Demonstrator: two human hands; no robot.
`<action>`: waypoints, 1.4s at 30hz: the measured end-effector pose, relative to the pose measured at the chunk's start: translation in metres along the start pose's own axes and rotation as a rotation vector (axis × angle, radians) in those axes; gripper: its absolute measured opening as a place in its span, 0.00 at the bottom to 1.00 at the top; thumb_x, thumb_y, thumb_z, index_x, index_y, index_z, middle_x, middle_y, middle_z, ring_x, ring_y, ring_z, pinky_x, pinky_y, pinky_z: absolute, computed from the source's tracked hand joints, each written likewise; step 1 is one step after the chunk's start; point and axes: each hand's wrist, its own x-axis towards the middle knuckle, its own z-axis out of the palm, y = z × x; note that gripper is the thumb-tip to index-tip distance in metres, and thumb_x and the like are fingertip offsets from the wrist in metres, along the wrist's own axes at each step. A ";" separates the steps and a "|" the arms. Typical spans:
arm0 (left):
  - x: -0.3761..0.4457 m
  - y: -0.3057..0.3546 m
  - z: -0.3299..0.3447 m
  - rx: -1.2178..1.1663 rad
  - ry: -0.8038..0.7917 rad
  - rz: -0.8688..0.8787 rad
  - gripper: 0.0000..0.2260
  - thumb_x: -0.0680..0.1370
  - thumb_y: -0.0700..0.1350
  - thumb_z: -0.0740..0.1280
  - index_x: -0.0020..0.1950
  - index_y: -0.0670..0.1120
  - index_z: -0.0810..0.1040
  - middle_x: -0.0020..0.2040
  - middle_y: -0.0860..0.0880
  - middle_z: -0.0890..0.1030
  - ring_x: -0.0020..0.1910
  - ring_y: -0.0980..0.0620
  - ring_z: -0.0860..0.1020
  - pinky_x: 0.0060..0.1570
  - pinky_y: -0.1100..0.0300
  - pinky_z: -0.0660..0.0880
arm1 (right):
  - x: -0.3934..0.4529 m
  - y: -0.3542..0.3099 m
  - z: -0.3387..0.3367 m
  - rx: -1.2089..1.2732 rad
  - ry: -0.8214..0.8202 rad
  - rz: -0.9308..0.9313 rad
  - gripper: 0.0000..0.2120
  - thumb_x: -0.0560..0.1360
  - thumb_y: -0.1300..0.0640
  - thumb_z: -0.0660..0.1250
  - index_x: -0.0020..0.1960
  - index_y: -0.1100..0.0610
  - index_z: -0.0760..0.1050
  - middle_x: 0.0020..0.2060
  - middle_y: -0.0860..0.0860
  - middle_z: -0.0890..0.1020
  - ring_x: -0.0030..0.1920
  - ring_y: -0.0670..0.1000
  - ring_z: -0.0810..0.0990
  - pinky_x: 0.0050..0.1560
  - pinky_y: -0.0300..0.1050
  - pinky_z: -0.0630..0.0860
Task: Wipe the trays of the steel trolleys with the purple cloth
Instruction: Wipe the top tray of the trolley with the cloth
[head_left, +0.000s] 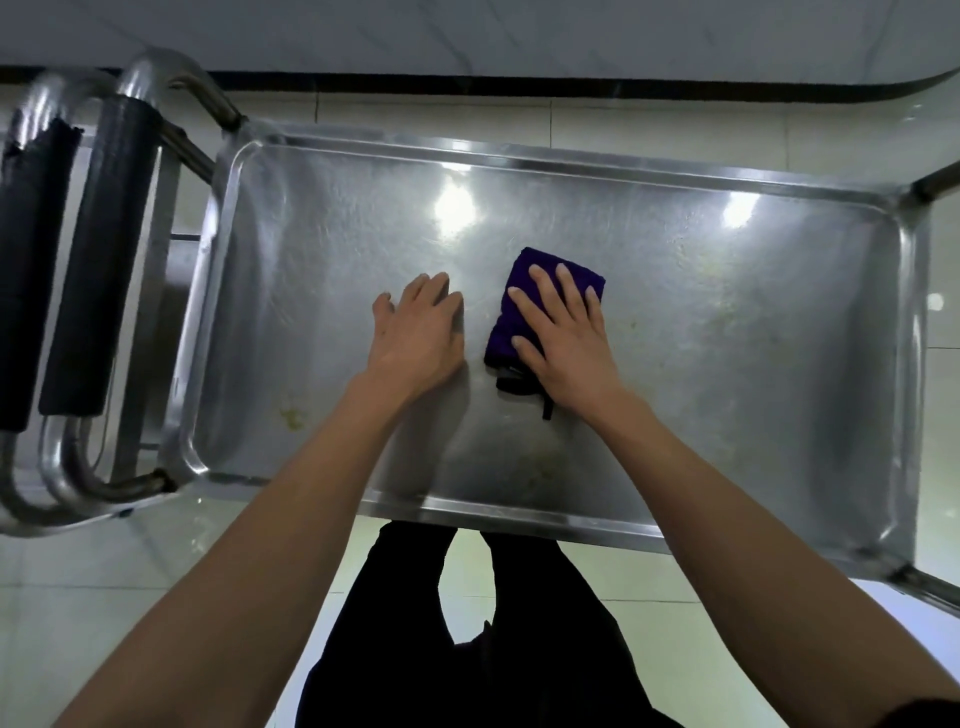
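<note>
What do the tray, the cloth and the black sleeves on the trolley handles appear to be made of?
Tray: looks like stainless steel, brushed and shiny, mirroring ceiling lights.
Purple cloth: soft fuzzy textile, possibly microfibre; it sits folded under the right hand.
Handle sleeves: matte black, probably foam or rubber; one edge looks torn.

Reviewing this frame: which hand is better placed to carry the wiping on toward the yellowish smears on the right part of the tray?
Right. The right hand already presses flat on the purple cloth, nearer those smears. The left hand rests bare on the tray, beside the cloth.
</note>
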 end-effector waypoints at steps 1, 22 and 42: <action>-0.002 -0.005 0.001 -0.015 0.004 0.004 0.18 0.77 0.44 0.62 0.67 0.45 0.74 0.73 0.47 0.68 0.75 0.47 0.62 0.72 0.38 0.57 | 0.002 -0.005 0.000 0.002 -0.001 -0.003 0.28 0.83 0.45 0.53 0.81 0.48 0.51 0.81 0.50 0.46 0.80 0.54 0.38 0.78 0.59 0.40; -0.102 -0.182 -0.003 -0.129 0.211 -0.393 0.22 0.79 0.45 0.62 0.74 0.46 0.67 0.78 0.43 0.60 0.78 0.41 0.56 0.73 0.39 0.62 | 0.075 -0.215 0.041 0.140 0.011 -0.235 0.29 0.79 0.50 0.62 0.78 0.54 0.58 0.81 0.51 0.52 0.80 0.54 0.44 0.78 0.60 0.42; -0.104 -0.206 -0.009 -0.621 0.310 -0.573 0.23 0.81 0.45 0.56 0.77 0.47 0.63 0.75 0.45 0.69 0.72 0.48 0.68 0.69 0.49 0.68 | 0.118 -0.298 0.057 0.190 0.009 -0.388 0.26 0.82 0.52 0.60 0.78 0.54 0.61 0.80 0.50 0.55 0.80 0.53 0.47 0.79 0.57 0.42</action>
